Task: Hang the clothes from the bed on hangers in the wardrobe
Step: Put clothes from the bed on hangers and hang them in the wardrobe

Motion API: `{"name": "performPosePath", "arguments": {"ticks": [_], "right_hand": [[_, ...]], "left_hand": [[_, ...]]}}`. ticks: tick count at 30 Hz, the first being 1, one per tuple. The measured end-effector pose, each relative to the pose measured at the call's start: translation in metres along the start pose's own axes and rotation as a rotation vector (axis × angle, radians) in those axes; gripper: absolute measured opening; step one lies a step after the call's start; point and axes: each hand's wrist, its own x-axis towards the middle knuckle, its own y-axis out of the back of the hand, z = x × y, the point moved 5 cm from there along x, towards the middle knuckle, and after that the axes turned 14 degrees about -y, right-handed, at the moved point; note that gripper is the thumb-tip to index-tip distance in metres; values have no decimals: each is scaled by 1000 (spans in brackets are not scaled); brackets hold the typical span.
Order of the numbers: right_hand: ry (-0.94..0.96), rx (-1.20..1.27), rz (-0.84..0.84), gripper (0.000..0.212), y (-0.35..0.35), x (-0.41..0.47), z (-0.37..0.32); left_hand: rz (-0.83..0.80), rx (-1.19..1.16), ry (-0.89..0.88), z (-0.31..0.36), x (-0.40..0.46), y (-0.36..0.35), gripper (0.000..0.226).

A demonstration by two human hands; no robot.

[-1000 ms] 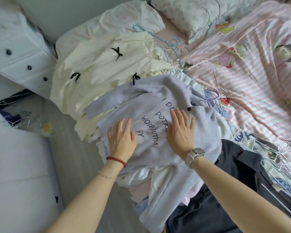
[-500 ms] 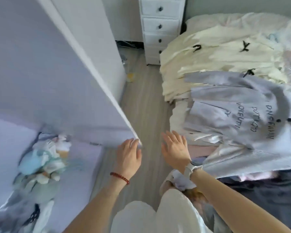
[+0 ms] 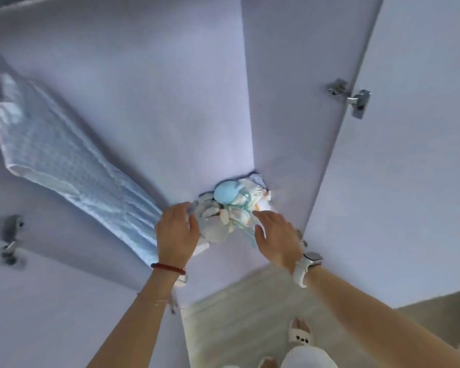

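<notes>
The wardrobe [image 3: 170, 102] fills the view, its pale lilac panels seen from inside the open front, and no bed clothes or hangers can be made out in it. On its floor, in the back corner, lies one heap [image 3: 234, 205] of small pale items, white, grey and light blue, with a round light-blue thing on top; what each piece is cannot be told. The left hand [image 3: 177, 235] is at the heap's left edge, fingers bent at the grey cloth, and whether its grip has closed on the cloth cannot be told. The right hand [image 3: 275, 232] reaches toward the heap's right side with straight, spread fingers, its grip released; whether the fingertips touch the heap is unclear. One blue-and-white checked cloth [image 3: 72, 166] hangs or lies along the left wall of the wardrobe, running down to just beside the left hand. The left wrist wears one dark red bead bracelet [image 3: 168, 269], the right one white watch [image 3: 307, 264]. Two metal hinges show, one [image 3: 352, 98] on the right door [image 3: 409, 168] and one [image 3: 10, 241], blurred, at the left. Below the hands lies grey floor [image 3: 237, 314] and one pale slipper [image 3: 300, 335] with a small face on it. No writing or brand can be read anywhere
</notes>
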Motion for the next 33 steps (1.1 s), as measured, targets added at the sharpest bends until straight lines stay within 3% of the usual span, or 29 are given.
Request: {"name": "performPosePath", "arguments": {"ticks": [4, 7, 10, 14, 17, 20, 28, 31, 33], "right_hand": [[217, 13, -44, 44, -27, 36, -97], [368, 7, -64, 50, -39, 61, -166], [487, 23, -77, 41, -47, 89, -227], [589, 95, -95, 41, -52, 127, -295], [631, 121, -121, 40, -53, 150, -333], [639, 163, -173, 39, -56, 170, -360], [546, 457, -428, 28, -38, 178, -413], [392, 730, -668, 29, -23, 170, -429], [387, 741, -755, 29, -19, 163, -428]], "left_hand": [[220, 54, 233, -73, 11, 73, 28], [414, 146, 319, -114, 29, 131, 31], [523, 214, 419, -152, 54, 175, 38], [457, 179, 591, -199, 94, 197, 52], [361, 99, 714, -240, 116, 200, 42], [361, 25, 653, -256, 133, 195, 34], [790, -48, 338, -227, 136, 203, 28], [702, -92, 211, -202, 133, 177, 36], [581, -160, 142, -189, 126, 148, 41]]}}
